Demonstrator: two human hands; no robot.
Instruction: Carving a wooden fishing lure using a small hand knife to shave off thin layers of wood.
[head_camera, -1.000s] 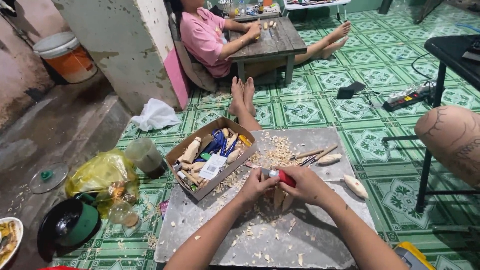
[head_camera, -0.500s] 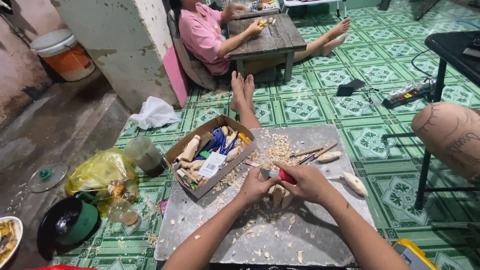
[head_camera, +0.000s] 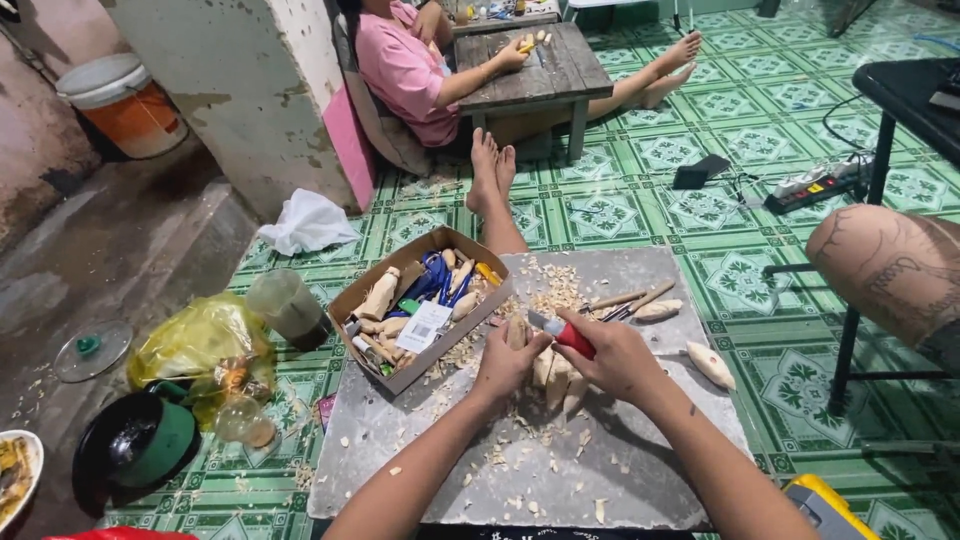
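So your left hand (head_camera: 510, 362) is wrapped tight around a pale carved wooden piece (head_camera: 517, 331), holding it upright over the grey stone slab (head_camera: 640, 470), probably so the chips drop there instead of on the green patterned floor tiles (head_camera: 700, 215). Your right hand (head_camera: 615, 358) is closed on a red-handled carving knife (head_camera: 562, 334), blade pointing toward 9 o'clock, right against the wood. More pale wooden blanks (head_camera: 556, 378) sit just under your hands, handy for grabbing. At 10 o'clock, the open cardboard box of blanks and blue-handled tools (head_camera: 420, 305) stays within reach. At 2 o'clock, a few wooden-handled tools (head_camera: 625, 300) lie on the slab, and a finished-looking piece (head_camera: 710, 364) rests at 3 o'clock. Another person in a pink shirt (head_camera: 405, 70) works at a low table, far off at 12.
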